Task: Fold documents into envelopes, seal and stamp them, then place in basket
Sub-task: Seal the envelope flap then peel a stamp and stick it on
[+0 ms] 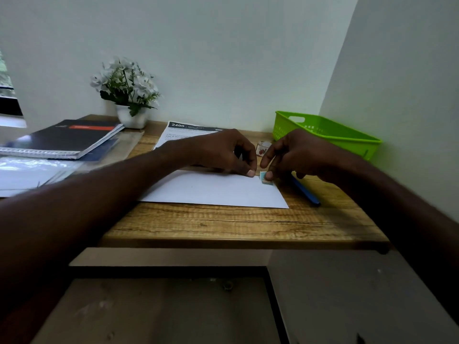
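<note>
White envelope (213,189) lay at frame centre, right hand (295,155) pressing a blue stamp (265,180) onto its corner, left hand (223,151) fingertip-steadying it, gripping nothing. Judged stamping underway; green basket (330,135), upper right, awaited it.

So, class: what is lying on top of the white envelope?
A small blue stamp sits at the white envelope's far right corner, pressed by a right hand fingertip. The left hand also rests there. Whatever lies beneath the hands is hidden.
</note>
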Demonstrator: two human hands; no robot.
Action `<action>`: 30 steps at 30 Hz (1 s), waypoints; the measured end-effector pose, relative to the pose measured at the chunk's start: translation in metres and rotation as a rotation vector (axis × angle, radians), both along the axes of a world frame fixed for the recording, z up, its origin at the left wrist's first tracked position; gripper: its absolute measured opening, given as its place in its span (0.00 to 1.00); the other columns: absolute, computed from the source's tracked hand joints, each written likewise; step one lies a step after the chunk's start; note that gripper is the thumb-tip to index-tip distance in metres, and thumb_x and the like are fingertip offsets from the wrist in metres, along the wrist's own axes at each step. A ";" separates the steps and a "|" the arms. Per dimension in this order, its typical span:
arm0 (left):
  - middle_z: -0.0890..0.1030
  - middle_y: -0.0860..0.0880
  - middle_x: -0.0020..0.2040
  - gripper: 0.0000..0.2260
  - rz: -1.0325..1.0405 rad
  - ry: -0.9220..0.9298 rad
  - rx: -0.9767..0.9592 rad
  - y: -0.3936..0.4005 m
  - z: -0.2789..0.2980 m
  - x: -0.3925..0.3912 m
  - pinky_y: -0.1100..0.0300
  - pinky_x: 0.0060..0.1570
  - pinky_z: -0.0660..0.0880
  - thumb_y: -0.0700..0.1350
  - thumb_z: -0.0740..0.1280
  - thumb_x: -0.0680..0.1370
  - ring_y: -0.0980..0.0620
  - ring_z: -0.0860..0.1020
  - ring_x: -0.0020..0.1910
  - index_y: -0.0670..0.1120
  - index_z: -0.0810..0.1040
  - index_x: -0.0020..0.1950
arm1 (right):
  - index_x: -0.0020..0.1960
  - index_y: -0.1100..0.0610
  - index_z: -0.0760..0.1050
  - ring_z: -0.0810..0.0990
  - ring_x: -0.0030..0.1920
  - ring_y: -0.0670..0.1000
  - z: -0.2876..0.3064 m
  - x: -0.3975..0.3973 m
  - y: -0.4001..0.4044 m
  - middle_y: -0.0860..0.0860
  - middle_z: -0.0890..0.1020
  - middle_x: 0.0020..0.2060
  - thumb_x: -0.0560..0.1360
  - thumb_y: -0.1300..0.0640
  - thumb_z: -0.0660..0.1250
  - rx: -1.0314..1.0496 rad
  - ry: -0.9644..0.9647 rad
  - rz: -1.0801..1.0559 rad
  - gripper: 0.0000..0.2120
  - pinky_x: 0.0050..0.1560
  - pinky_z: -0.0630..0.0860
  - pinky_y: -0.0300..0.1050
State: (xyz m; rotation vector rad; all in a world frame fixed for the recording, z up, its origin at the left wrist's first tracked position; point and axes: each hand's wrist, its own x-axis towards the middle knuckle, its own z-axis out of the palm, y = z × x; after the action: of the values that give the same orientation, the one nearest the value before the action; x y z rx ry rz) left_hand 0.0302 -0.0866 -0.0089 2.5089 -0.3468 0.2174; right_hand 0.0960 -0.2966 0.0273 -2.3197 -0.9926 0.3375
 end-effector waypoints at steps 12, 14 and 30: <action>0.86 0.45 0.46 0.08 0.000 -0.008 0.017 0.002 -0.001 0.001 0.43 0.49 0.79 0.53 0.78 0.74 0.37 0.81 0.48 0.51 0.86 0.48 | 0.46 0.60 0.85 0.83 0.36 0.53 -0.001 0.002 0.004 0.60 0.87 0.39 0.65 0.66 0.83 -0.014 -0.062 -0.001 0.12 0.32 0.78 0.41; 0.86 0.46 0.46 0.08 -0.006 -0.009 0.014 0.002 -0.001 0.001 0.42 0.49 0.79 0.53 0.78 0.74 0.37 0.81 0.48 0.51 0.86 0.48 | 0.45 0.60 0.85 0.84 0.37 0.54 -0.002 0.001 0.004 0.58 0.87 0.38 0.64 0.64 0.84 -0.011 -0.089 -0.001 0.12 0.35 0.80 0.43; 0.82 0.46 0.44 0.12 -0.002 -0.058 0.038 -0.002 0.000 0.002 0.55 0.40 0.74 0.52 0.80 0.72 0.36 0.80 0.43 0.51 0.84 0.52 | 0.44 0.49 0.82 0.82 0.40 0.49 0.001 -0.004 0.022 0.51 0.84 0.43 0.66 0.52 0.83 -0.303 -0.420 -0.040 0.12 0.35 0.74 0.40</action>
State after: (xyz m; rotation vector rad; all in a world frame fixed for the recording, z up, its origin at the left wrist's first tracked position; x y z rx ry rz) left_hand 0.0324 -0.0889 -0.0089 2.5429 -0.3805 0.2859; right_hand 0.0916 -0.2751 0.0280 -2.7535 -1.1528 -0.0251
